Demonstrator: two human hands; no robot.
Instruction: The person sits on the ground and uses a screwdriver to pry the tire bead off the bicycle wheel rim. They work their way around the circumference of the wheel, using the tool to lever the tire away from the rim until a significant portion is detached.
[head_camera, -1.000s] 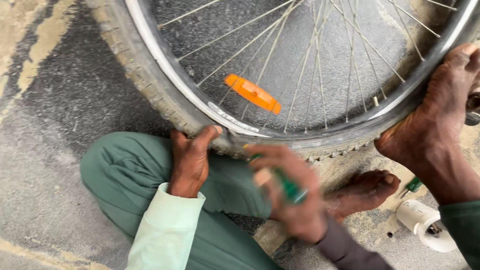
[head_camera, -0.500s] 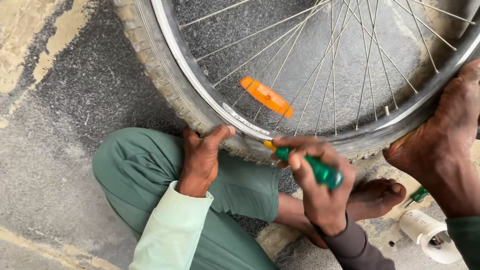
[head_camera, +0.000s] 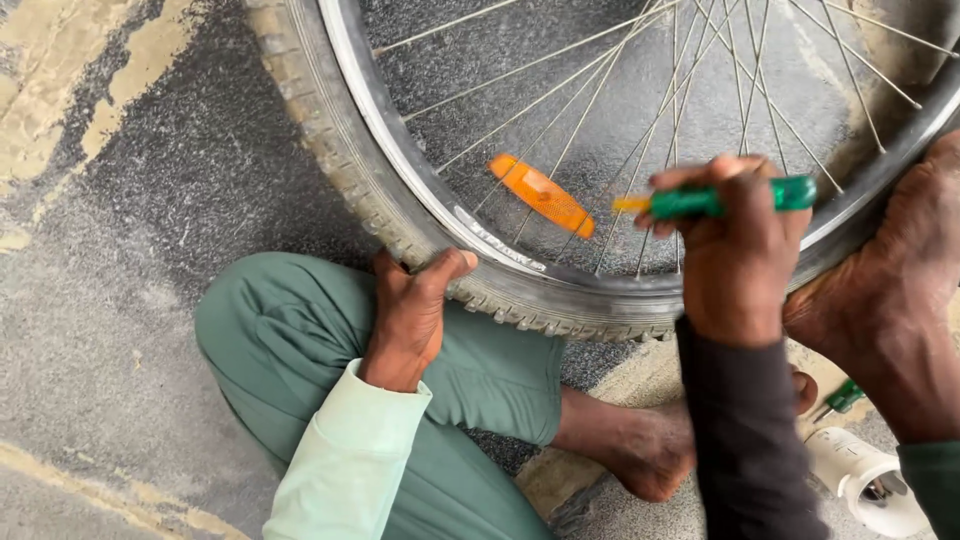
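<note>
Bicycle wheel (head_camera: 330, 150) lying flat on rough grey ground (head_camera: 130, 250), close against a bent knee in green trousers (head_camera: 290, 340). Left hand (head_camera: 410, 315) clenched over the knobbly tyre at the near edge, thumb hooked onto the metal rim. Right hand (head_camera: 735, 260) raised above the spokes, fist closed firmly on a green-handled tool (head_camera: 740, 198); yellowish tip pointing left toward the orange reflector (head_camera: 540, 195), not touching rim or tyre. Judging by this: tyre edge being worked at the rim, tool lifted between two placements. For a next move, need of bringing the tip down to the rim edge, between the spokes, with the left grip steadying the tyre. Further out, a bare foot (head_camera: 900, 300) pressing on the right side of the wheel and another foot (head_camera: 650, 450) tucked under the near edge. Beside them a white cylinder (head_camera: 865, 480) and a small green-handled thing (head_camera: 840, 398), hard to identify.
</note>
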